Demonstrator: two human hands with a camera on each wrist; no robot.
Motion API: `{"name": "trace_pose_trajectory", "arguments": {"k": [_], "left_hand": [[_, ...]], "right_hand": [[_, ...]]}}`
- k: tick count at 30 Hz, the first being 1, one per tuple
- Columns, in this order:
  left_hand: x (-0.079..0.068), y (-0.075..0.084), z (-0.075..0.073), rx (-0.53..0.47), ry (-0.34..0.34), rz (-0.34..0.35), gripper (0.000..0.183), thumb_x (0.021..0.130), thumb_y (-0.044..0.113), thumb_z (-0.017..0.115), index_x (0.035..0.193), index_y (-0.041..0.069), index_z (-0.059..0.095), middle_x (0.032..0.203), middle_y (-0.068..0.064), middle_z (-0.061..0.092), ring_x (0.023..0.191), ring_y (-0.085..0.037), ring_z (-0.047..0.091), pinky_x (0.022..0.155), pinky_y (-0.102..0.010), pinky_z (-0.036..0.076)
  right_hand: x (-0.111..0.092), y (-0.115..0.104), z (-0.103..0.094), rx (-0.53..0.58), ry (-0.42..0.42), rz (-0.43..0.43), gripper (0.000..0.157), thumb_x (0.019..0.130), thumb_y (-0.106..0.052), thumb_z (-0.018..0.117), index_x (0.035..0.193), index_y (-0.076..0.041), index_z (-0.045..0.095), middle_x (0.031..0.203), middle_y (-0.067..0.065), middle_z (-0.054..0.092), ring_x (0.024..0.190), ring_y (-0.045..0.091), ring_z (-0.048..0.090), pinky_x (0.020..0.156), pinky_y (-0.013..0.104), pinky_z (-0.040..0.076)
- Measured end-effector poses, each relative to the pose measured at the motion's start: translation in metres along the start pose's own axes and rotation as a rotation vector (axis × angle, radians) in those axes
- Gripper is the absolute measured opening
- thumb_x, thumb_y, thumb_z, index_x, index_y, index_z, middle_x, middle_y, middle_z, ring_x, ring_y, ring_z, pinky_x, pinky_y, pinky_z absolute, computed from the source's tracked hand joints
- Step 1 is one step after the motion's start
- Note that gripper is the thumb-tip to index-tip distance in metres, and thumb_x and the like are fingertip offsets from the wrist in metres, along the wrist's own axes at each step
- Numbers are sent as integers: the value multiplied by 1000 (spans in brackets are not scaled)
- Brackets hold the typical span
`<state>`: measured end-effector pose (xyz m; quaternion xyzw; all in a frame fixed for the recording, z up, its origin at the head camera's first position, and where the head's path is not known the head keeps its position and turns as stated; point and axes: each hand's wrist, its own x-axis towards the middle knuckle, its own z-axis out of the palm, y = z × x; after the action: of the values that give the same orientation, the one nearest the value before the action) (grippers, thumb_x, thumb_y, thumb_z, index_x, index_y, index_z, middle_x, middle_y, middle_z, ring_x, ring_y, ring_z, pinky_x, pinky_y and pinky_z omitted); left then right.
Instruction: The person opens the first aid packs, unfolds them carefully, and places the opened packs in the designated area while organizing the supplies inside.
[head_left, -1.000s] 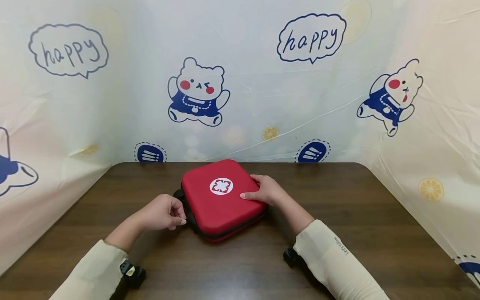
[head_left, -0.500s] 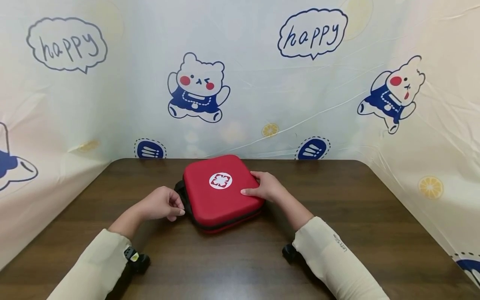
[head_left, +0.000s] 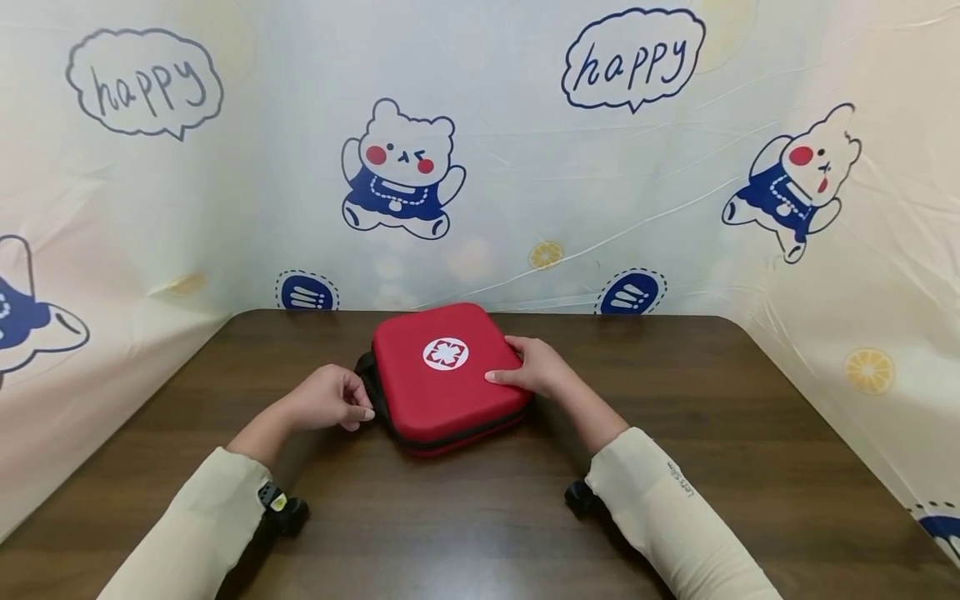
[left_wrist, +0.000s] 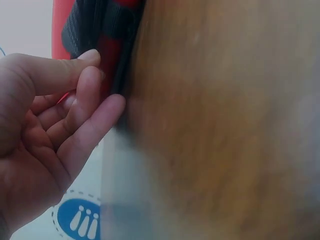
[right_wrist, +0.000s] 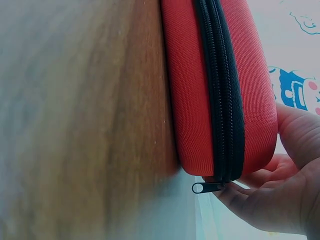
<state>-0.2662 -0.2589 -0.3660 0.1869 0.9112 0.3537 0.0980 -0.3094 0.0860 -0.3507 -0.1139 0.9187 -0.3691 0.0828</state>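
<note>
A red zippered first-aid case (head_left: 450, 392) with a white emblem lies on the table. My left hand (head_left: 330, 398) is at its left side, thumb and forefinger pinched together beside the black handle (head_left: 372, 379). In the left wrist view, those fingertips (left_wrist: 90, 62) meet by the case's edge, and they hide the small part between them. My right hand (head_left: 536, 368) grips the right side, thumb on the lid and the other fingers down behind the edge. The right wrist view shows the black zipper (right_wrist: 222, 95) along the side, with a metal-ringed zipper pull (right_wrist: 207, 187) hanging beside the right fingers.
The dark wooden table (head_left: 450, 533) runs back to a printed cloth backdrop (head_left: 510, 183) that also closes in both sides. A black wrist device (head_left: 287, 510) sits under the left sleeve and another dark one (head_left: 579, 498) by the right sleeve.
Everything sits slightly higher in the head view, backdrop included. Both hands keep their places on the case, and the case looks to have hardly turned.
</note>
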Motion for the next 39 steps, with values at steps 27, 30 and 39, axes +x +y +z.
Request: {"name": "trace_pose_trajectory", "arguments": {"k": [27, 30, 39], "left_hand": [[6, -31, -29, 66, 242, -153, 7, 87, 3, 69, 81, 0, 71, 72, -4, 67, 65, -17, 66, 62, -30, 57], [6, -33, -32, 73, 245, -156, 7, 87, 6, 71, 82, 1, 72, 71, -3, 67, 65, -18, 65, 62, -30, 56], [18, -29, -36, 139, 244, -109, 6, 87, 8, 72, 84, 3, 74, 69, -2, 67, 63, -17, 63, 62, -31, 54]], "right_hand": [[7, 1, -4, 19, -106, -83, 81, 81, -31, 79, 149, -13, 40, 136, 12, 53, 115, 26, 52, 87, 37, 54], [10, 7, -9, 56, -170, -115, 81, 80, -30, 79, 150, -14, 40, 134, 10, 55, 115, 24, 52, 87, 36, 54], [24, 21, -26, 35, -317, -222, 79, 83, -33, 77, 151, -20, 39, 140, 6, 51, 122, 22, 47, 92, 35, 50]]}}
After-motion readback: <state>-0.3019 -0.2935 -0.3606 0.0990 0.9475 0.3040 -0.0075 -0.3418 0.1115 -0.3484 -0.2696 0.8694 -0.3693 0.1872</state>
